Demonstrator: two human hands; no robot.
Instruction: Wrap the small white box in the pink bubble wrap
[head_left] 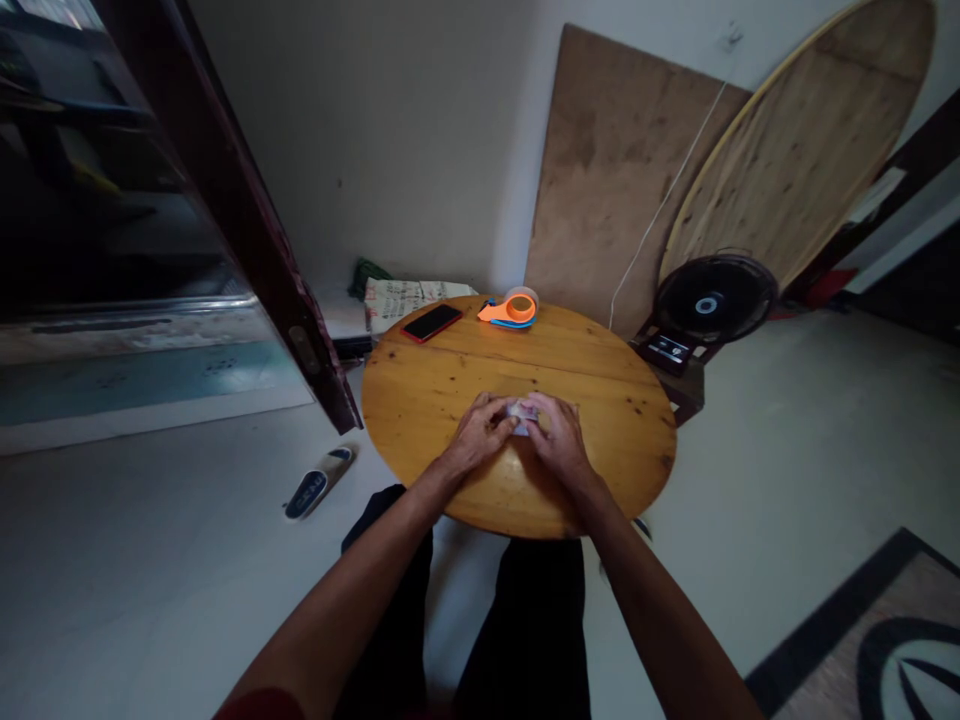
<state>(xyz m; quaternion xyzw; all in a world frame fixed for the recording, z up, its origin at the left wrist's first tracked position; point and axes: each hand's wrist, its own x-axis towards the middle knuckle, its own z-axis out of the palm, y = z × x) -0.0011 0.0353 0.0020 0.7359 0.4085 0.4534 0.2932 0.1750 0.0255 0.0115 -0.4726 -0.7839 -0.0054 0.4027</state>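
Door frame (232,180): left of the table. Panel (600,160): on the wall behind the table. Oval board (810,130): behind the table to the right, overlapping the panel from this view. Table (427,385): round, wooden, directly in front of the person. Fan (709,305): just beyond the table's far right. Slipper (319,484): on the floor, left of the table. Left hand (478,432): over the table's near half, thumb and fingers nearly together, pinching the piece's left side. Right hand (556,435): same part of the table, fingers curled in, thumb and fingertips on the piece's right side. Tape dispenser (495,313): orange, near the table's far edge. Phone (433,323): red edge, dark screen, table's far left. Piece (522,411): small, pale, between both hands at the table's near-middle; mostly covered, can't tell what it is.
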